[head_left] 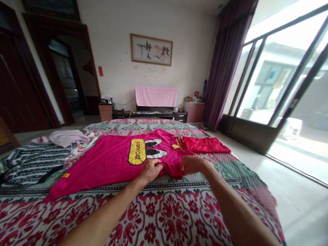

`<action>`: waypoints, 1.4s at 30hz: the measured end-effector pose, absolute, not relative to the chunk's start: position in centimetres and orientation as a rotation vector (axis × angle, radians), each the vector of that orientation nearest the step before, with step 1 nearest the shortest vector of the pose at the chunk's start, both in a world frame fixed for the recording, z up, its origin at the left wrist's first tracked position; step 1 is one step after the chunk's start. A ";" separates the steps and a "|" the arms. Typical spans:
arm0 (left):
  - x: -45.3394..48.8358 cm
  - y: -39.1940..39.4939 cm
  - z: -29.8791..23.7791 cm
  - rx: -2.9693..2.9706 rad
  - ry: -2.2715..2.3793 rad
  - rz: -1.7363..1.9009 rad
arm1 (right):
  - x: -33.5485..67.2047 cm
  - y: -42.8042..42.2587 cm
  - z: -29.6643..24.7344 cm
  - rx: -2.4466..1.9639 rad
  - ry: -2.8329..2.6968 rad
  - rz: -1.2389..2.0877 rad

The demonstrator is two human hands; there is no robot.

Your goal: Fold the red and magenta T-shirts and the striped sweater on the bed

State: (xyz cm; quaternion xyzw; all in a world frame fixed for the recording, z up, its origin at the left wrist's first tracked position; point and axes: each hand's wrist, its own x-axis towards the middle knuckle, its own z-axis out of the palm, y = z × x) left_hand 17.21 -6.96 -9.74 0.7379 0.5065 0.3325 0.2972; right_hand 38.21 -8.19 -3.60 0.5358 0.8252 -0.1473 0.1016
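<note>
A bright pink T-shirt (107,153) lies spread out sideways, its neckline to the right and its hem to the left. On its front are a yellow "pancoat" patch and two cartoon eyes. My left hand (151,171) pinches the shirt's near edge just below the eyes. Around the near sleeve my right hand (191,165) is closed, its fingertips partly hidden by the hand itself. The fabric bunches a little between both hands. Just beyond the neckline rests a folded red garment (208,145).
A patterned red, green and white cover (169,215) lies beneath the clothes. At left are a striped black-and-white garment (38,164) and a pale pink cloth (63,137). Beyond stands a low dark cabinet (180,117) with a pink towel (156,96) above it. Glass doors (276,78) line the right.
</note>
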 end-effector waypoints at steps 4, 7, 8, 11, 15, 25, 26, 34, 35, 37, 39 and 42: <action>17.0 -7.0 -10.1 1.932 1.278 0.889 | 40.2 -8.1 -2.6 1.687 2.444 -0.518; 17.0 -7.3 -10.0 2.035 1.165 0.877 | 42.2 -8.2 -1.8 1.815 2.433 -0.627; 16.9 -7.5 -9.9 2.104 1.106 0.859 | 42.6 -8.3 -1.6 1.851 2.417 -0.698; 16.7 -8.1 -9.3 2.320 0.914 0.762 | 43.2 -8.4 -2.0 1.888 2.302 -0.995; 16.1 -8.4 -8.6 2.415 0.824 0.638 | 43.5 -7.7 -3.5 1.840 2.232 -1.078; 14.3 -8.5 -6.5 2.568 0.912 0.442 | 40.0 -8.0 -2.6 1.722 2.506 -0.775; 13.6 -8.2 -6.3 2.554 1.006 0.441 | 39.1 -8.2 -2.7 1.707 2.477 -0.761; 0.7 -6.7 -3.8 2.431 1.622 0.124 | 35.3 -9.1 -4.4 1.651 2.391 -0.358; -1.2 -6.9 -3.5 2.378 1.687 0.078 | 35.2 -9.0 -4.5 1.638 2.390 -0.331; -4.6 -7.5 -3.1 2.265 1.807 -0.018 | 35.3 -8.9 -4.6 1.601 2.397 -0.282; -7.2 -8.3 -2.9 2.178 1.902 -0.084 | 35.5 -8.8 -4.6 1.560 2.422 -0.258; -9.6 -9.5 -3.4 2.085 2.012 -0.140 | 35.9 -8.4 -4.6 1.566 2.434 -0.292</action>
